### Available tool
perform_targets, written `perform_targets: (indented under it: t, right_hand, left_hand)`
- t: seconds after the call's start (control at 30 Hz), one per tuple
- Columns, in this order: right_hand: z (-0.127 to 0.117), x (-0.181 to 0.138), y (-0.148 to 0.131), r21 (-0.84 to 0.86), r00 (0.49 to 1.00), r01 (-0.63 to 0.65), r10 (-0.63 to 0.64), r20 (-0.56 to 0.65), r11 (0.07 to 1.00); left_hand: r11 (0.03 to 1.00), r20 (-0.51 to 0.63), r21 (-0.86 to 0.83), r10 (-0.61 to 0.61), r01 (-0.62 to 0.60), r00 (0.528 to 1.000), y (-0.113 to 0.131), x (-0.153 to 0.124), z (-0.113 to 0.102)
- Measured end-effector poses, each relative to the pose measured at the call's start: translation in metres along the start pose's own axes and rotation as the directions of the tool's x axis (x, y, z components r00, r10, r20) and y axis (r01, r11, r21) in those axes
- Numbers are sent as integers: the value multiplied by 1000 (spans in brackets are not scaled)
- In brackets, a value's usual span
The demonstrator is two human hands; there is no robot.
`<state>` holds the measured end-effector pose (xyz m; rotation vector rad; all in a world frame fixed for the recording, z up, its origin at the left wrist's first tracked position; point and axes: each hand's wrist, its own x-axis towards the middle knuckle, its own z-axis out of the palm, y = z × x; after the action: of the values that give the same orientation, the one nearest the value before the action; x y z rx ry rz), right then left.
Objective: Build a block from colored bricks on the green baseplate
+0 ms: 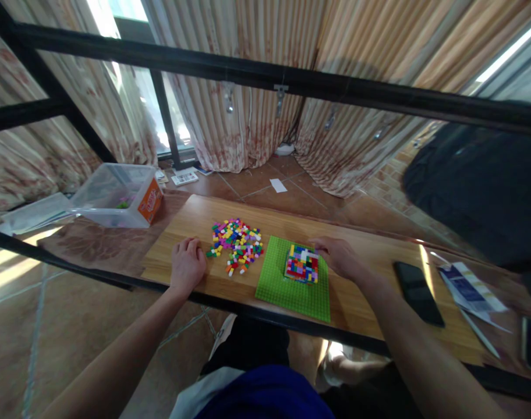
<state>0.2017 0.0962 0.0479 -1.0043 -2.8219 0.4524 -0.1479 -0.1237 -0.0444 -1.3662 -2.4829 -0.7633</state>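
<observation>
A green baseplate (283, 285) lies on the wooden table (370, 302) in front of me. On its far right part stands a square block of many-coloured small bricks (301, 265). My right hand (339, 256) rests at the block's right edge, fingers curled against its upper corner. Left of the plate lies a loose heap of small coloured bricks (237, 244). My left hand (187, 265) lies on the table just left of the heap, fingers curled under in a loose fist, with nothing seen in it.
A black phone (418, 293) lies right of the plate, with papers and a pen (470, 291) beyond it. A clear plastic bin (117, 195) with an orange label stands at the far left. A black frame bar (265, 75) crosses overhead. Curtains hang behind.
</observation>
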Motion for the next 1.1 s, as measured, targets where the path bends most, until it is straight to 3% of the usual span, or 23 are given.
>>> perform_targets:
  t: [0.23, 0.4, 0.53, 0.8, 0.97, 1.1]
  right_hand:
    - [-8, 0, 0, -146, 997, 74, -67, 49, 987]
    - [-9, 5, -10, -146, 993, 71, -55, 106, 987]
    - [-5, 8, -8, -107, 997, 18, -10, 76, 994]
    - [3, 3, 3, 280, 990, -108, 127, -54, 954]
    - [18, 2, 10, 545, 947, -237, 316, -54, 804]
    - [29, 0, 16, 726, 919, -238, 392, -48, 646]
  left_hand:
    - [1000, -12, -14, 8, -8, 1000, 1, -1, -1]
    - [1000, -3, -9, 1, -1, 1000, 2, -1, -2]
    - [1000, 0, -6, -10, 10, 1000, 3, -1, -3]
    - [1000, -6, -8, -4, 4, 1000, 4, -1, -4]
    - [1000, 11, 11, -9, 9, 1000, 5, -1, -5]
    - [1000, 16, 17, -23, 22, 1000, 5, -1, -5]
